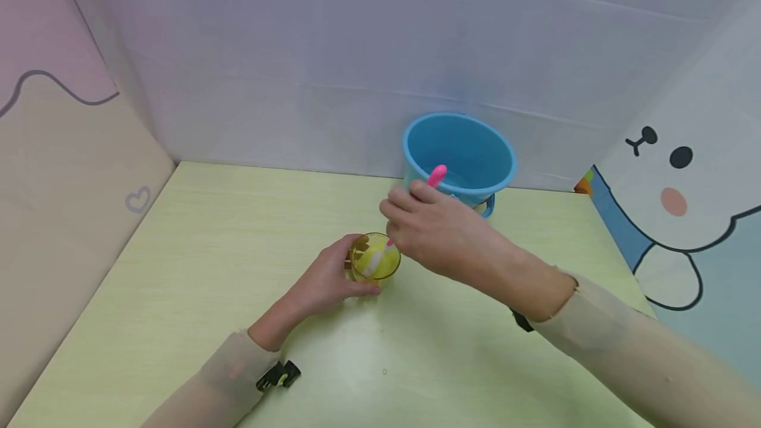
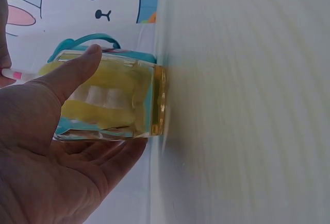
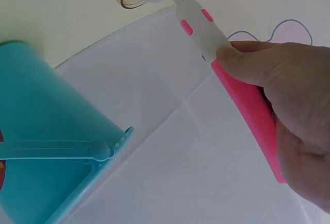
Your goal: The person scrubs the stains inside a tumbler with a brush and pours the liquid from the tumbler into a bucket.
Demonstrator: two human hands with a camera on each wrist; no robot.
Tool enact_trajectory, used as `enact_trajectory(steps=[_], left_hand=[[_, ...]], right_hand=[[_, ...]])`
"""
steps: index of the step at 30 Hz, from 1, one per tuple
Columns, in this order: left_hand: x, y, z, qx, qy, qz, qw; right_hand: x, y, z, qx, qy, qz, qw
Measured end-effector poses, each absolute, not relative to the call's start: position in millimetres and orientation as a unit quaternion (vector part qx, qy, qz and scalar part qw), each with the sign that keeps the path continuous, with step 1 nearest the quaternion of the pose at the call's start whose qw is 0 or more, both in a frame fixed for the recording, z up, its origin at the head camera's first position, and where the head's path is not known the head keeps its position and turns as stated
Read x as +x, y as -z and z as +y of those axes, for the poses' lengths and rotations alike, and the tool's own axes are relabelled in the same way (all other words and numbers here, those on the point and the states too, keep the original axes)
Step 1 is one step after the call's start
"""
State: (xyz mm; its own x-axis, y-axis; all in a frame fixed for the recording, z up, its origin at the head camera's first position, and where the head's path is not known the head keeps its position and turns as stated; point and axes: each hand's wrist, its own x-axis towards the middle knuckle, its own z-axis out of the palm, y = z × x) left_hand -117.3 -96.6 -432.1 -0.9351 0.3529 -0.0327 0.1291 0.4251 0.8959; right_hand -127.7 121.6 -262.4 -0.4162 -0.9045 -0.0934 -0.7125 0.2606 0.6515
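My left hand (image 1: pixel 324 281) holds an amber-tinted drinking glass (image 2: pixel 159 103) around its side, the thumb on one side and the fingers on the other. In the left wrist view, the glass base is right at the tabletop. A sponge cup brush (image 3: pixel 247 110) has its yellow-and-white sponge head (image 1: pixel 389 260) inside the glass. Gripping the brush's pink handle is my right hand (image 1: pixel 442 233), above and to the right of the glass. Its thumb lies along the handle near the white neck (image 3: pixel 198 28) in the right wrist view.
A blue bucket (image 1: pixel 410 157) with a handle stands at the back of the pale table (image 1: pixel 238 216), just beyond my right hand. White and cartoon-printed panels (image 1: pixel 267 71) enclose the table at the back and sides.
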Motion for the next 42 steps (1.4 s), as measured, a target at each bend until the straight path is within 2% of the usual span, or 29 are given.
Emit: enact_trajectory(steps=[11, 30, 42], left_hand=[[-117, 432, -98, 0.164, -0.526, 0.827, 0.114], [-119, 435, -98, 0.159, -0.505, 0.841, 0.109], [-118, 435, -98, 0.144, -0.516, 0.837, 0.113]], right_hand=[[-132, 264, 110, 0.527, 0.325, -0.761, 0.197], [-133, 255, 115, 0.513, 0.319, -0.784, 0.144], [-136, 259, 111, 0.523, 0.315, -0.775, 0.166]])
